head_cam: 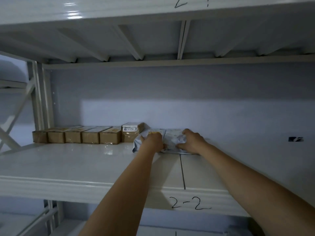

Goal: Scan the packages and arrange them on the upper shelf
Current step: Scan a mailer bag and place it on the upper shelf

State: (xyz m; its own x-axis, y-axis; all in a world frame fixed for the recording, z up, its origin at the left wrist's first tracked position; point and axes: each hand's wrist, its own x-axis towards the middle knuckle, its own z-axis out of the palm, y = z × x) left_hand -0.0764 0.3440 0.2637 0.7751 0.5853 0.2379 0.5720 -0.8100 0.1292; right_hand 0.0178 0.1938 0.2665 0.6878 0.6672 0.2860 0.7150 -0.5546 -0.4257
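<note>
Six boxes (81,136) lined up on shelf (68,160). Left hand (153,140), right hand (191,139) both clutch grey bag (172,138), seating it beside row. Remaining count, scanning: cannot tell.

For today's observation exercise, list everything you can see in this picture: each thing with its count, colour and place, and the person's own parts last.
Boxes: six, brown cardboard, in a row at the back left of the shelf; the rightmost one stands taller and bears a white label.
Soft bags: two as far as can be told, pale grey-white, side by side at the right end of the row, under the hands.
Shelf: one, white, marked 2-2 on its front edge.
Shelf above: one, white, overhead.
Dark mark: one, on the back wall at right.
Left hand: grip on the left bag.
Right hand: grip on the right bag.
</note>
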